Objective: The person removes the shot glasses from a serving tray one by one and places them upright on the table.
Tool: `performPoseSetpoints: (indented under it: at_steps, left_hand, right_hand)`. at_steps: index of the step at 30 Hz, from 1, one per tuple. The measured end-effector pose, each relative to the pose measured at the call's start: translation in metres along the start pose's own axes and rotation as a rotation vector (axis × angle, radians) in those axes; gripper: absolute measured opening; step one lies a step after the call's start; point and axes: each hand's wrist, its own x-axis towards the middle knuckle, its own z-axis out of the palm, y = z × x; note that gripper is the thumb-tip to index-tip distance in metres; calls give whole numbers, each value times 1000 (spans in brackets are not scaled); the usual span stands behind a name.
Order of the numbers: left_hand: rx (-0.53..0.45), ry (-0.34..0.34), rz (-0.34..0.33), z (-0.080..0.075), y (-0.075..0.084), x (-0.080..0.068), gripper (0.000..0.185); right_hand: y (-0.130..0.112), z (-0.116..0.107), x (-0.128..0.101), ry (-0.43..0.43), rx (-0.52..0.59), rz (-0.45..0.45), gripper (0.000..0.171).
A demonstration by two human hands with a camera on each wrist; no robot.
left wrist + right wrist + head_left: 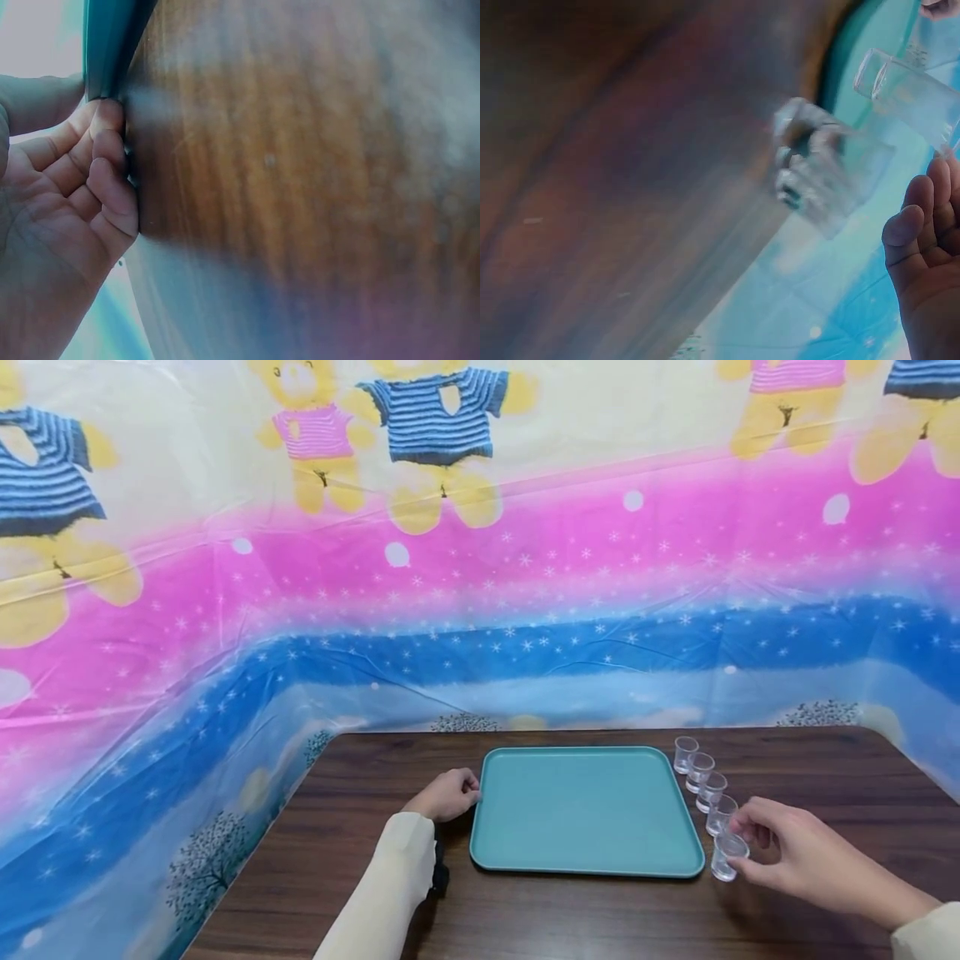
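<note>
The left hand curls against the flat teal plastic tray's left rim, steadying it on the dark wooden bench. The right hand pinches the nearest small clear plastic cup – last in a row beside the tray's right edge. Likely the pick-up step – next, a clean lift clear of its neighbours.

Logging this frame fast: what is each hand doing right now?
Left hand: fingers curled against the left edge of the teal tray, holding it.
Right hand: fingers at the nearest clear cup; whether it grips cannot be told.
</note>
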Motion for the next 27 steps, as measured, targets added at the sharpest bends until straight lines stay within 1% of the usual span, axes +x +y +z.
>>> performPoseSetpoints:
  at_steps: [4,9,16,19,23,27]
  left_hand:
    - [0,-1,4,-1,-2,1,10]
    - [9,3,12,-3,-3,1,10]
    - [11,10,9,-3,-4,-3,10]
    - [10,12,15,-4,-5,-4,10]
    - [8,15,16,-4,-6,-4,10]
    - [-4,17,11,-1,-9,-2,10]
  right_hand:
    - [6,2,-12,-4,-2,30,33]
    - [12,6,-19,5,15,70,33]
    - [13,10,-21,-9,21,110,32]
    - [14,12,-23,4,13,114,33]
    - [14,14,-23,13,12,129,33]
    - [13,12,-22,15,-7,162,33]
